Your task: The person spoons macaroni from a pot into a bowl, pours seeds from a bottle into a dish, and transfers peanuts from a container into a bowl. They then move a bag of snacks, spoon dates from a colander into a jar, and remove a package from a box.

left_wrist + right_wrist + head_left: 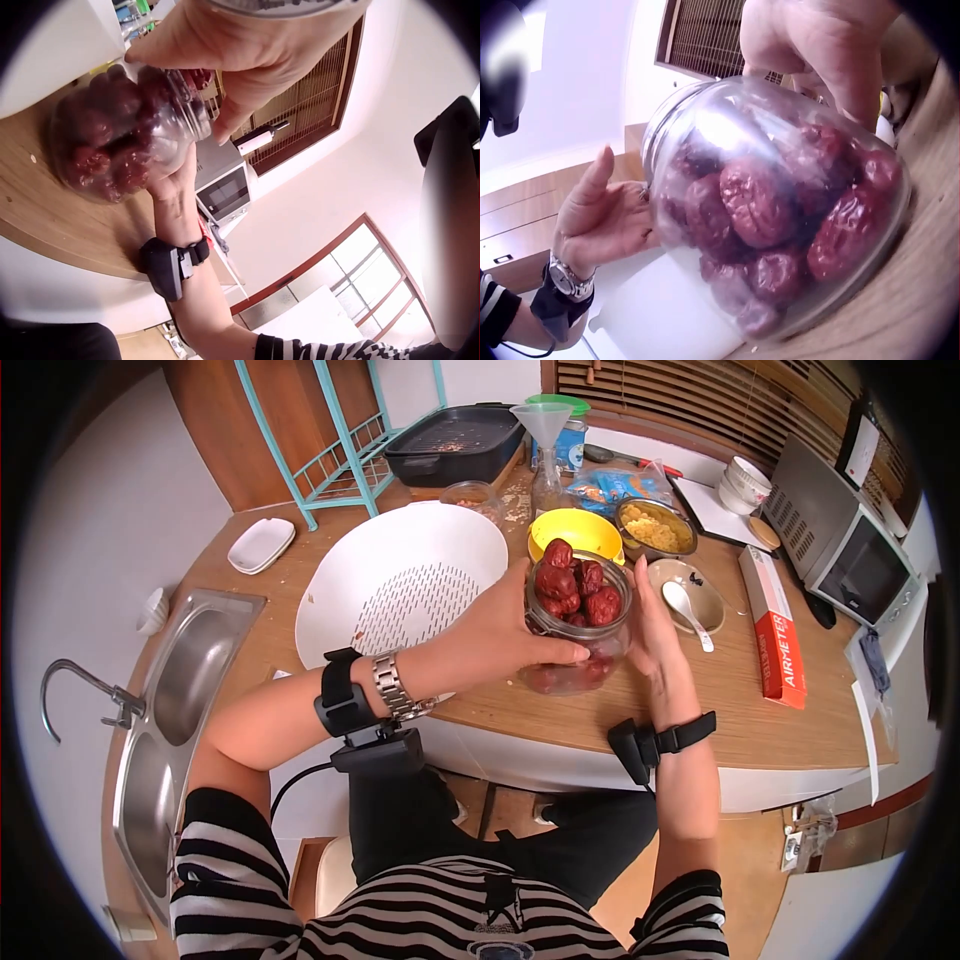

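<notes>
A glass jar point(603, 631) filled with wrinkled red dates point(557, 583) stands near the counter's front edge, its mouth uncovered and dates heaped up to the rim. My left hand point(500, 625) grips its left side close to the neck, the thumb stretched across the near side. On the opposite side my right hand point(655, 628) cups the glass, fingers partly hidden behind it. In the right wrist view the jar's base appears right at the wooden surface. A yellow bowl point(585, 532) sits just behind the jar, and a large white strainer basket point(330, 575) lies to its left.
Right of the jar are a bowl with a white spoon point(680, 600) and a red-and-white box point(775, 630). Behind stand a metal bowl of yellow food point(655, 528), a funnel in a bottle point(545, 425) and a black pan point(455, 445). A sink point(190, 670) is at left, a microwave point(845, 530) at right.
</notes>
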`<state>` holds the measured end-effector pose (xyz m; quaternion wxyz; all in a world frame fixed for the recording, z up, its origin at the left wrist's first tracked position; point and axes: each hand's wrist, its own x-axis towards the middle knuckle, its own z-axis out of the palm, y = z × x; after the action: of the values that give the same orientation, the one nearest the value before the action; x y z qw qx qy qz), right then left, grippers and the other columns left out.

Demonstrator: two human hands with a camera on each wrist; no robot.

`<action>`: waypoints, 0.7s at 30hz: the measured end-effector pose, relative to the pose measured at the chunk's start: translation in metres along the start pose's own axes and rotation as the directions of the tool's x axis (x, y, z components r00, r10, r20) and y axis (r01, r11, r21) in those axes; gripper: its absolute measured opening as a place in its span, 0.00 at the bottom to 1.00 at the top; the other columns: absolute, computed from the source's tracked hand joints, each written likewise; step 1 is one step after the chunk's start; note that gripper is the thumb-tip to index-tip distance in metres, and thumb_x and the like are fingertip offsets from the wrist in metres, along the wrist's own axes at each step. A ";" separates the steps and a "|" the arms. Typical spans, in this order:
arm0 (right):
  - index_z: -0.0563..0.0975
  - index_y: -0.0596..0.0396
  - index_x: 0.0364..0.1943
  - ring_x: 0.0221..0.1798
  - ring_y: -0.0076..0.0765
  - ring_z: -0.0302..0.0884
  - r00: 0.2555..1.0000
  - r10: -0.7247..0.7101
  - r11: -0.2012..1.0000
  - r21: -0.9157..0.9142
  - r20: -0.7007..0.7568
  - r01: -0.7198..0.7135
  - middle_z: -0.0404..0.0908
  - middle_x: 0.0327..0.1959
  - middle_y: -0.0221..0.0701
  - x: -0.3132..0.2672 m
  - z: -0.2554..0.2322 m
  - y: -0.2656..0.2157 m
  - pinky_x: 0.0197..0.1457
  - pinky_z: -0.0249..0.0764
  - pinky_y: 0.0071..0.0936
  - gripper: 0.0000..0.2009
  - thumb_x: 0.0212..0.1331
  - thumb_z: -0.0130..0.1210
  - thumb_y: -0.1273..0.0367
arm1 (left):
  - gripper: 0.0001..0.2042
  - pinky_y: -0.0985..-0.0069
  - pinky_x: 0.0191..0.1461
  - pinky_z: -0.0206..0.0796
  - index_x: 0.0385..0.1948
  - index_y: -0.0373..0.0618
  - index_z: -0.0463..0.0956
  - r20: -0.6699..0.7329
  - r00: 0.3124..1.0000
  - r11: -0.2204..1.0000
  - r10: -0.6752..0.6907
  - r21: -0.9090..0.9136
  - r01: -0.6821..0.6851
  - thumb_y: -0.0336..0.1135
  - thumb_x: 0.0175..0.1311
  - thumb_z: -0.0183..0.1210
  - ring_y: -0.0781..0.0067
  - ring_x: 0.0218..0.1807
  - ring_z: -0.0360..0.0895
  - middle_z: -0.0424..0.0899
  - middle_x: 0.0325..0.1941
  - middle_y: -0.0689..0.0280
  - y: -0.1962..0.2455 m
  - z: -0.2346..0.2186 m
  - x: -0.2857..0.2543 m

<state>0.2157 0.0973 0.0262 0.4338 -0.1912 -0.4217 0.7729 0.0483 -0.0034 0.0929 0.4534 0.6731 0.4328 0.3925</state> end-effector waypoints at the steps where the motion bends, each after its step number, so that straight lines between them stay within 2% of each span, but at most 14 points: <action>1: 0.60 0.63 0.50 0.53 0.31 0.59 1.000 0.002 1.000 0.016 0.003 -0.002 0.63 0.51 0.37 -0.001 0.000 0.001 0.55 0.58 0.27 0.29 0.56 0.36 0.50 | 0.39 0.76 0.59 0.49 0.50 0.33 0.51 -0.043 0.999 0.999 -0.005 0.038 0.007 0.36 0.36 0.66 0.71 0.56 0.58 0.61 0.52 0.57 -0.002 0.001 0.002; 3: 0.60 0.62 0.51 0.53 0.30 0.59 0.999 -0.030 0.998 -0.059 0.021 0.031 0.63 0.51 0.36 -0.005 0.004 -0.002 0.55 0.58 0.27 0.27 0.57 0.37 0.52 | 0.40 0.76 0.59 0.49 0.51 0.33 0.51 -0.087 0.996 0.996 -0.013 0.086 0.021 0.35 0.34 0.67 0.71 0.55 0.58 0.61 0.52 0.57 -0.004 0.004 0.008; 6: 0.60 0.62 0.51 0.52 0.29 0.59 0.995 -0.098 0.993 -0.073 0.000 0.098 0.63 0.50 0.36 -0.003 0.002 0.005 0.55 0.58 0.27 0.26 0.57 0.38 0.53 | 0.44 0.76 0.59 0.50 0.52 0.33 0.47 -0.128 0.991 0.992 0.037 0.121 -0.022 0.34 0.31 0.69 0.71 0.56 0.58 0.60 0.52 0.58 -0.011 0.008 0.016; 8: 0.60 0.61 0.51 0.52 0.29 0.60 0.995 -0.096 0.995 -0.032 0.011 0.096 0.63 0.50 0.35 -0.004 0.001 0.006 0.55 0.57 0.27 0.26 0.57 0.38 0.53 | 0.47 0.75 0.59 0.50 0.53 0.34 0.44 -0.129 0.978 0.983 0.165 0.104 -0.153 0.33 0.30 0.69 0.71 0.56 0.57 0.59 0.52 0.58 -0.020 0.011 0.022; 10: 0.60 0.61 0.51 0.52 0.29 0.60 0.995 -0.094 0.996 0.007 0.023 0.094 0.63 0.50 0.35 -0.004 0.000 0.006 0.55 0.57 0.27 0.26 0.57 0.39 0.54 | 0.47 0.75 0.59 0.50 0.53 0.34 0.43 -0.178 0.968 0.981 0.175 0.115 -0.156 0.33 0.29 0.69 0.71 0.56 0.57 0.59 0.52 0.58 -0.024 0.015 0.022; 13: 0.60 0.60 0.51 0.53 0.29 0.60 0.990 -0.068 0.994 0.094 0.125 0.056 0.63 0.50 0.34 -0.002 -0.003 0.007 0.55 0.56 0.28 0.25 0.57 0.40 0.54 | 0.48 0.75 0.59 0.50 0.53 0.34 0.43 -0.258 0.947 0.978 0.190 0.132 -0.160 0.32 0.29 0.69 0.71 0.56 0.58 0.59 0.52 0.58 -0.030 0.022 0.020; 15: 0.57 0.56 0.53 0.55 0.34 0.60 0.985 -0.098 0.993 -0.054 0.140 0.106 0.62 0.52 0.38 0.000 -0.007 0.010 0.56 0.60 0.33 0.27 0.56 0.34 0.50 | 0.47 0.75 0.59 0.51 0.53 0.34 0.43 -0.290 0.937 0.976 0.197 0.144 -0.161 0.32 0.29 0.69 0.71 0.55 0.58 0.59 0.52 0.58 -0.030 0.024 0.021; 16: 0.57 0.56 0.53 0.55 0.34 0.60 0.985 -0.096 0.993 -0.055 0.146 0.105 0.62 0.52 0.38 0.000 -0.006 0.010 0.56 0.60 0.33 0.27 0.56 0.34 0.50 | 0.47 0.75 0.58 0.52 0.53 0.34 0.44 -0.295 0.939 0.980 0.176 0.138 -0.141 0.32 0.29 0.69 0.71 0.55 0.59 0.59 0.52 0.58 -0.029 0.024 0.021; 19: 0.56 0.56 0.53 0.56 0.34 0.59 0.975 -0.123 0.984 -0.106 0.184 0.145 0.61 0.53 0.36 -0.004 -0.005 0.007 0.57 0.57 0.32 0.27 0.56 0.35 0.51 | 0.46 0.76 0.57 0.53 0.53 0.34 0.44 -0.303 0.940 0.984 0.153 0.135 -0.117 0.32 0.30 0.69 0.71 0.54 0.60 0.60 0.52 0.57 -0.028 0.024 0.021; 21: 0.55 0.59 0.55 0.56 0.32 0.57 0.976 -0.139 0.988 -0.044 0.167 0.148 0.59 0.54 0.35 -0.008 -0.004 0.006 0.59 0.53 0.29 0.29 0.53 0.46 0.57 | 0.46 0.76 0.57 0.54 0.53 0.33 0.44 -0.318 0.935 0.983 0.158 0.141 -0.118 0.32 0.30 0.68 0.71 0.54 0.60 0.60 0.51 0.57 -0.029 0.024 0.022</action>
<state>0.2201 0.0910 0.0182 0.4468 -0.1083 -0.4904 0.7404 0.0703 0.0167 0.0617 0.3053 0.6532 0.4765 0.5030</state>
